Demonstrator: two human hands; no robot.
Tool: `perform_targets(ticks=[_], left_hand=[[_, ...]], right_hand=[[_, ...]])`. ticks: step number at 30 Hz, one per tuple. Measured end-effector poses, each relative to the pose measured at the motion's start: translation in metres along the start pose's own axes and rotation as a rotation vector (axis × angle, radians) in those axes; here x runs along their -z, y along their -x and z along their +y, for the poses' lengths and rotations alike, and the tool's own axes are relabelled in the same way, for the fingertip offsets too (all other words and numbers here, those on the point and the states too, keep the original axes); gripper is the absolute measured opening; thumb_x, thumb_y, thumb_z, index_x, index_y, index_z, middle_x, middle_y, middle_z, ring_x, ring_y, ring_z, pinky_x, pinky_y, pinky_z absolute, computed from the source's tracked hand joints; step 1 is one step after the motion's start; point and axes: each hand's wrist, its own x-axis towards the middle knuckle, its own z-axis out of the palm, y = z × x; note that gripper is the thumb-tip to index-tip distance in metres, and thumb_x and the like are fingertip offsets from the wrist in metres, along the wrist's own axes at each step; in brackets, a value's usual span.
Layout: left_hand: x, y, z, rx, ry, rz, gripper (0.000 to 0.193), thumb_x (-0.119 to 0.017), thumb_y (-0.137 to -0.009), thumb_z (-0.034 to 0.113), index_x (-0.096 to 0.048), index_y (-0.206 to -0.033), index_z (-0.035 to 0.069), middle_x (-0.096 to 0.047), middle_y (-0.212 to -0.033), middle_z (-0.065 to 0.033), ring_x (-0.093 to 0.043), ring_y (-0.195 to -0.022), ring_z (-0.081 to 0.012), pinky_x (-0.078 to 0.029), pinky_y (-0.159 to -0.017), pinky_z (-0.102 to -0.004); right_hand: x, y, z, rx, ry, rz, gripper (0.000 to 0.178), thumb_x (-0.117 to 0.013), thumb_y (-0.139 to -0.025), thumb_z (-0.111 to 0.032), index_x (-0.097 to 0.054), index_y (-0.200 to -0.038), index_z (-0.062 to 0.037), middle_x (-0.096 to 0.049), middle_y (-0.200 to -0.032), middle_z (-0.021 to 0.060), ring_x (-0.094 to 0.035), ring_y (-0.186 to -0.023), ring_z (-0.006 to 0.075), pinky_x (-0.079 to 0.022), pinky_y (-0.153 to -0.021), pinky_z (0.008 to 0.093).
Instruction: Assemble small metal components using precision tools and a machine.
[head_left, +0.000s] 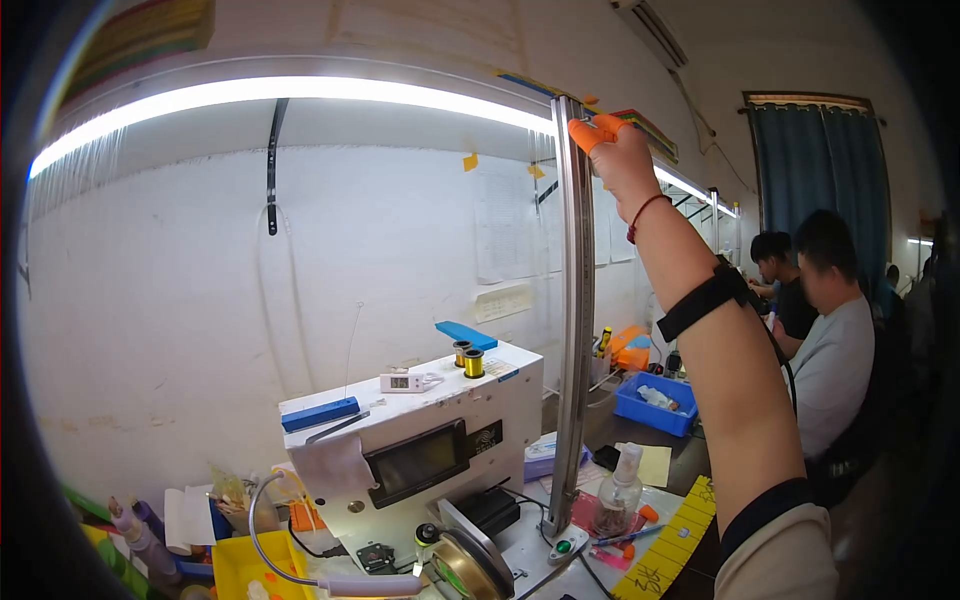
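Observation:
My right hand (622, 163) is raised high at the upper end of an upright metal post (572, 300), with orange covers on its fingertips. The thumb and fingers are drawn together against the post's top; whatever they may be pinching there is too small to name. A dark red cord circles the wrist, and a black strap (705, 300) is wrapped round the forearm. Beside the post, a lit tube lamp (300, 90) runs across the top. My left hand is out of sight.
A white machine (420, 400) with a dark screen stands on the bench, carrying wire spools (474, 364) and a small display (415, 383). Near the post's foot are a clear bottle (619, 490) and a yellow ruler strip (668, 540). Beyond sit a blue bin (656, 403) and people (835, 340).

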Motion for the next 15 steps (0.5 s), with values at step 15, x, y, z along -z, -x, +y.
perform_targets(ticks=[15], left_hand=[[0.003,0.0,0.004,0.023,0.021,-0.039,0.026,-0.059,-0.064,-0.009,-0.056,-0.086,0.004,-0.046,-0.101,-0.0183,-0.049,-0.082,-0.0251,-0.043,-0.067,-0.031]], right_hand=[[0.007,-0.012,0.008,0.304,0.436,0.201,0.022,-0.053,-0.075,-0.008,-0.057,-0.095,-0.0033,-0.057,-0.089,0.0107,-0.056,-0.079,0.0252,-0.044,-0.071,0.0307]])
